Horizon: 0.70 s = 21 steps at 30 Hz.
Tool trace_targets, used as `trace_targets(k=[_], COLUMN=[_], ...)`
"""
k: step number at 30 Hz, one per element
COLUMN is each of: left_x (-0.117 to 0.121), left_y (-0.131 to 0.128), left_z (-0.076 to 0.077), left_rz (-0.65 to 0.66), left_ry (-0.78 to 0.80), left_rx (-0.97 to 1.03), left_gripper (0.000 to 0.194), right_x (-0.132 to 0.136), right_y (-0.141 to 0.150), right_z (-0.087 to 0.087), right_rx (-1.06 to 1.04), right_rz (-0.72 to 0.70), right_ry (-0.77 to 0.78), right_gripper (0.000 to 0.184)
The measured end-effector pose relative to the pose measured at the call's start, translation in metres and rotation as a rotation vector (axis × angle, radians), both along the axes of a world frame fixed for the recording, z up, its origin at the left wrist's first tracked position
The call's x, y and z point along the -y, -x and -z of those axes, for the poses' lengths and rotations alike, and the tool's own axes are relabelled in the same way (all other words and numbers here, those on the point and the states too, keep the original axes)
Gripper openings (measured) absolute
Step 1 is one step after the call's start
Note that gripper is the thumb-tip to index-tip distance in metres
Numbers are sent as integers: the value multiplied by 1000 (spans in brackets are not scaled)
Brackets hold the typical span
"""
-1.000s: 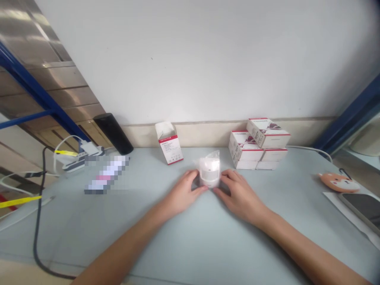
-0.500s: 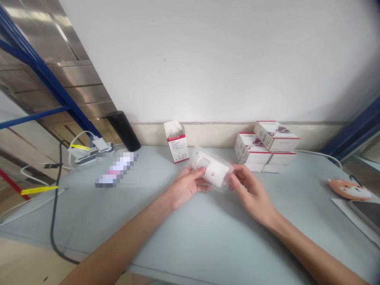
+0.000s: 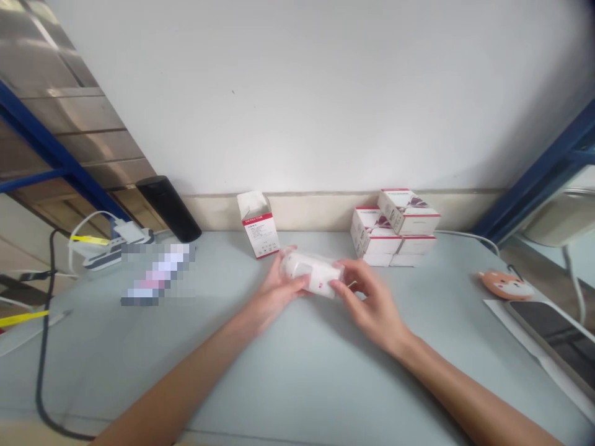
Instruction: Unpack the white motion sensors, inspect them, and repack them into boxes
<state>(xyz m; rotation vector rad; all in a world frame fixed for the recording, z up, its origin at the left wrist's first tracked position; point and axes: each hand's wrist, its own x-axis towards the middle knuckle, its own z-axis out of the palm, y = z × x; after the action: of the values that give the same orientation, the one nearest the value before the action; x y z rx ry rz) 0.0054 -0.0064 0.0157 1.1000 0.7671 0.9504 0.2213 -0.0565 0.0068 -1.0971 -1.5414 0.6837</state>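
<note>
A small white device in a clear plastic bag lies on its side just above the pale table, held between both hands. My left hand grips its left end with fingers curled round it. My right hand pinches its right end, where the bag is loose. An open white-and-red carton stands upright just behind the hands, its top flap raised.
A stack of white-and-red boxes sits at the back right by the wall. A black cylinder, a power strip with cables and a blurred item lie at the left. An orange animal-shaped pad and a phone are at the right.
The bagged device stood upright on the table between my hands. It has been lifted and tipped onto its side, and my hands have closed on its two ends.
</note>
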Motion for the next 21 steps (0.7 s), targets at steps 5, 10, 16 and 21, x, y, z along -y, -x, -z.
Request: trace_targets(k=[5,10,16,21], left_x=[3,8,4,1], left_y=[5,5,5,8], left_z=[5,18,21,13], left_rz=[-5,-98,-212,-138], left_ry=[-226,-574,-848,-951], left_rx=[-201,-571,-834,-878], left_gripper=[105,112,69,59], right_x=[-4,-3,-4,-6], right_y=[-7,-7,-3,-2], right_z=[0,-8,-13,-19], right_rx=[0,-146,-362,-458], right_rz=[38,32,-20,28], right_ry=[-35,62,208,301], right_gripper=[18,27,39,43])
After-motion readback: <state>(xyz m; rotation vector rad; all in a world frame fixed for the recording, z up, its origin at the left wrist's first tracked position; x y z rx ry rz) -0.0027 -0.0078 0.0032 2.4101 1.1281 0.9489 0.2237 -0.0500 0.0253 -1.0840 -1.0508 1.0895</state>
